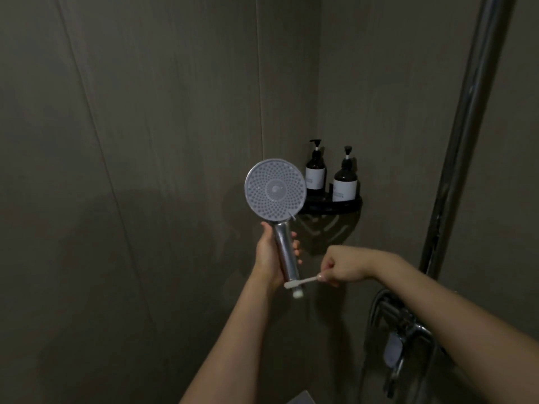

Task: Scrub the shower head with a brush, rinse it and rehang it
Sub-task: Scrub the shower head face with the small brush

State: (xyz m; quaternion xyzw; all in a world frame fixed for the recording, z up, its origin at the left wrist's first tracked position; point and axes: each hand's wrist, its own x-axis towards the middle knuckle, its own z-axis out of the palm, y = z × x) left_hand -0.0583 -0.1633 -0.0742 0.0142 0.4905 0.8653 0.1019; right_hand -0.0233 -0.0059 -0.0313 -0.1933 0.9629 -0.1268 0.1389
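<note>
Gripping shower head (275, 188) handle, left hand (269, 255) fingers wrapped, right hand (339, 268) pinching brush (302, 281) against handle's lower end

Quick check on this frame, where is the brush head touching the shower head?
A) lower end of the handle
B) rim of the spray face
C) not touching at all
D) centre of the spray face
A: the right hand holds the brush so its bristle end lies against the lower end of the handle of the shower head, which the left hand grips with the spray face towards the camera.
</note>
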